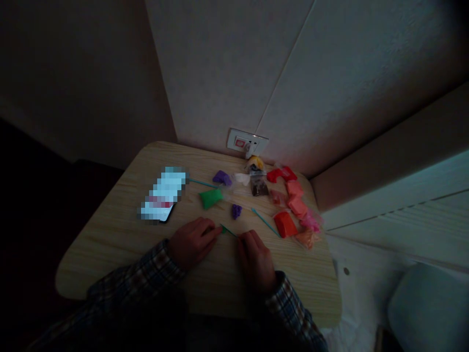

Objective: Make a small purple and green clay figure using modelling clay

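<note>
On the wooden table, my left hand has its fingertips at a small green clay piece, with the fingers closed together against it. My right hand is closed around the end of a thin dark stick-like tool, whose far tip reaches over the green piece. The image is dim, so the tool's exact kind is unclear. Just beyond both hands lies a bumpy purple clay cluster. A green clay packet sits farther to the left.
A lit phone lies at left. Blue sticks rest on the table. Purple, black, red and pink clay packets spread along the back and right. A wall socket is behind.
</note>
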